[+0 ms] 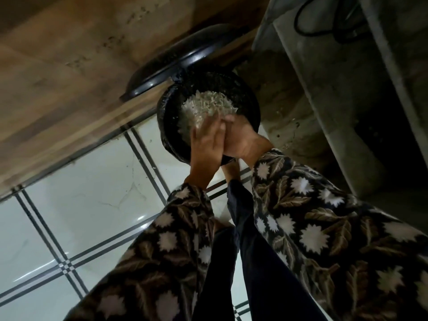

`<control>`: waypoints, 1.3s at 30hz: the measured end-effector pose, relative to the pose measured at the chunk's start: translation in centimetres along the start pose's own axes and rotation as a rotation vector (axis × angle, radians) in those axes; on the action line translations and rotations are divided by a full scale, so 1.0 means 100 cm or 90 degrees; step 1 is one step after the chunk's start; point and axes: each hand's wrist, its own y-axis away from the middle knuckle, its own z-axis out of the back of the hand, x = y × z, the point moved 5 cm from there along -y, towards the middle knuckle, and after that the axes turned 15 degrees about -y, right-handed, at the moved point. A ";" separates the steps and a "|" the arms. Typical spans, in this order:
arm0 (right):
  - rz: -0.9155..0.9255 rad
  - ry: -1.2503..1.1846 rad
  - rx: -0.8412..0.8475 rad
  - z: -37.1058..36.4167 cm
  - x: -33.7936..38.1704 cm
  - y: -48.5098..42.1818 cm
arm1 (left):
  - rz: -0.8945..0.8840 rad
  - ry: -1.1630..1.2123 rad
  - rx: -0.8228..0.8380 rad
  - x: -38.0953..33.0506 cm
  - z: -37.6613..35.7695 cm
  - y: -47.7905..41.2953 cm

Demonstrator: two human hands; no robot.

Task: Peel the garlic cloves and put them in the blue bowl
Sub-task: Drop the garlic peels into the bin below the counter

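Observation:
I look down at a black bin (245,93) lined with a black bag, standing on the floor. A heap of pale garlic skins (206,107) lies inside it. My left hand (206,147) and my right hand (242,141) are held palm against palm over the bin's near rim, fingers fairly straight and pointing at the skins. Some skins sit at my fingertips. Neither hand shows a clove in it. The blue bowl and garlic cloves are out of view.
The bin's black lid (176,63) leans against a wooden panel (69,77) at the left. White floor tiles with dark lines (81,205) spread below. A concrete ledge (324,100) with a black cable (324,28) rises at the right. My foot (231,170) stands beside the bin.

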 end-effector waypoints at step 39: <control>0.726 0.239 -0.909 0.587 -0.027 0.747 | -0.616 -0.270 0.005 -0.619 -0.133 0.451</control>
